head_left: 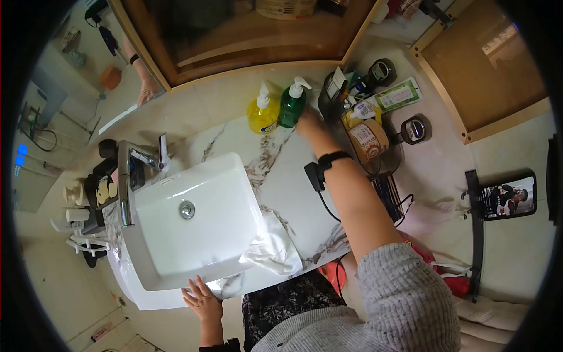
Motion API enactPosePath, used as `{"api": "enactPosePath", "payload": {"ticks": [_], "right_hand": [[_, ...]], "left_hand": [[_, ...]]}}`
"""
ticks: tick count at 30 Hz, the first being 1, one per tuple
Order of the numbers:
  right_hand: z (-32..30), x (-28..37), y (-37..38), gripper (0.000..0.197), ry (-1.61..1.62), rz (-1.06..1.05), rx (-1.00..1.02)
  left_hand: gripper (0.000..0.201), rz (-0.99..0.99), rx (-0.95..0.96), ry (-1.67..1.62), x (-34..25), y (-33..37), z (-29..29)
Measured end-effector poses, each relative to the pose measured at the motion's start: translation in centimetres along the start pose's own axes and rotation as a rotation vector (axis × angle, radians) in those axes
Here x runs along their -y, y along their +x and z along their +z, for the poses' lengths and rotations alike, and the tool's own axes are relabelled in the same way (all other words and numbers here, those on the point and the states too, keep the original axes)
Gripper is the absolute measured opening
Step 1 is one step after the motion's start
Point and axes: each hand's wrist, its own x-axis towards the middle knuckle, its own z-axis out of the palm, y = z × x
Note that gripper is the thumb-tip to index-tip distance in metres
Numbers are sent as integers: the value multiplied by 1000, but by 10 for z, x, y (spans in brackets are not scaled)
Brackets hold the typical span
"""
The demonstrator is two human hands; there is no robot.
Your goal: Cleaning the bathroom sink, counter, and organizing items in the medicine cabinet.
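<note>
My right hand [311,124] reaches to the back of the marbled counter [272,199], right beside a green pump bottle [291,107] with a white pump top. Its fingers are smeared and partly hidden, so whether they grip the bottle does not show. A yellow pump bottle [263,112] stands just left of the green one. At the sink's front edge, my left hand [202,298] rests with its fingers spread and nothing in them. A white cloth [271,247] drapes over the right rim of the white sink [170,249], close to the front.
A tall faucet [124,182] rises at the sink's left side, near a dark caddy [105,186]. On the right, a bin of toiletries [368,141] crowds the counter. A wooden-framed cabinet [258,71] overhangs the back. A phone [509,197] sits in a holder at far right.
</note>
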Motion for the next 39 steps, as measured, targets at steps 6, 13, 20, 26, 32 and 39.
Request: {"api": "enactPosePath", "payload": {"ticks": [6, 13, 20, 26, 32, 39], "right_hand": [[-62, 24, -95, 56, -89, -58, -162], [-61, 22, -83, 68, -315, 238, 183], [-48, 36, -116, 60, -185, 341, 116], [-33, 24, -108, 55, 2, 285, -115], [-26, 10, -94, 57, 99, 211, -152], [6, 8, -158, 52, -195, -88, -468]], "left_hand": [[75, 11, -96, 14, -2, -2, 3], [70, 32, -103, 78, -1, 1, 10], [72, -33, 28, 52, -5, -1, -3], [71, -57, 76, 49, -5, -1, -3], [71, 22, -71, 45, -1, 2, 6], [104, -15, -88, 106, 5, -1, 20]]}}
